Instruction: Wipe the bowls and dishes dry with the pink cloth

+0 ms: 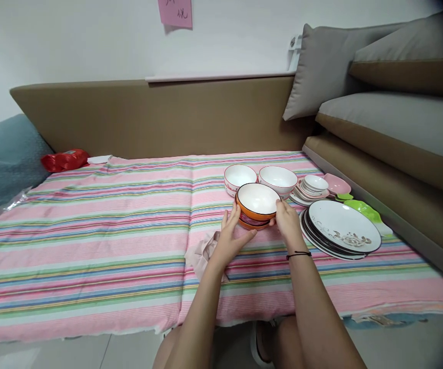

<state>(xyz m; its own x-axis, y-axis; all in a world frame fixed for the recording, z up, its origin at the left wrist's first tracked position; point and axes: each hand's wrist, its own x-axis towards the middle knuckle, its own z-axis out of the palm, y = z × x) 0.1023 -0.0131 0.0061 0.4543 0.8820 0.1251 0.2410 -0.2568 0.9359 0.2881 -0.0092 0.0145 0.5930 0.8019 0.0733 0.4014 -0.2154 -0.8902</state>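
Note:
Both my hands are on a small stack of orange bowls (pixel 259 199) with white insides and dark rims, at the middle right of the cloth. My left hand (pixel 229 237) holds the stack's left side, its thumb stretched out in front. At the right, my right hand (pixel 287 221) grips the rim and side. A patterned purple-red band shows between the orange bowls. Just behind them stand a white bowl (pixel 240 176) with a red rim and a larger one (pixel 278 177) beside it. Crumpled pale paper (pixel 202 254) lies by my left wrist.
Right of my hands sits a stack of dark-rimmed plates (pixel 342 225). Behind it are small white dishes (pixel 315 183), a pink dish (pixel 337 184) and a green leaf-shaped dish (pixel 363 210). Grey-brown cushions (pixel 398 123) border the right; a red package (pixel 65 160) lies far left.

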